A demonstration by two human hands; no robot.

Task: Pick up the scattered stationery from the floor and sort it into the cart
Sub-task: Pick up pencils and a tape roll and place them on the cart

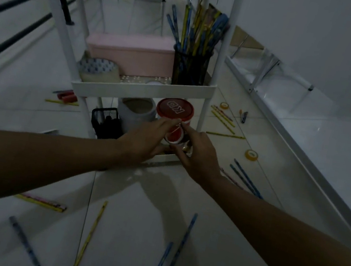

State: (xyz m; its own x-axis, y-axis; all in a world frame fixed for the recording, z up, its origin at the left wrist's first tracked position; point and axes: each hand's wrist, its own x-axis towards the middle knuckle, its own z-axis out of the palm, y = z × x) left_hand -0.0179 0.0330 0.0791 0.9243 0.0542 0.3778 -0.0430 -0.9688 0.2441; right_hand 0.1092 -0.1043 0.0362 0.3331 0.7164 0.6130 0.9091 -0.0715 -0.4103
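Two bare arms reach across a pale tiled floor [197, 242] toward the lower shelf of a white metal cart [142, 90], seen in dim light from a head-worn camera. On the cart's upper shelf stand a long pink rectangular box [130, 53], a black mesh pencil cup [190, 68] crowded with blue and yellow pencils, and a wide roll of printed white tape [97, 70]. Below, on the lower shelf, sit a white ceramic pot [136, 111], a small black mesh basket [106, 123] and a red-lidded round tub [175, 109] with white lettering on its lid. Just in front of that tub, the left hand [145, 139] and right hand [199, 153] meet around a small red-and-white tape roll [175, 136], fingertips of both pinching its rim, held at the front of the lower shelf; whether it rests on the shelf cannot be told. Scattered stationery lies on the floor all round: a long blue pencil [180, 246] and a yellow pencil [90, 235] in the foreground between the arms, several yellow pencils [224, 119] to the right of the cart, two small yellow tape rolls [251, 155] near them, and a red eraser block [68, 96] to the cart's left. A folded white table [312, 124] lies along the wall on the right.
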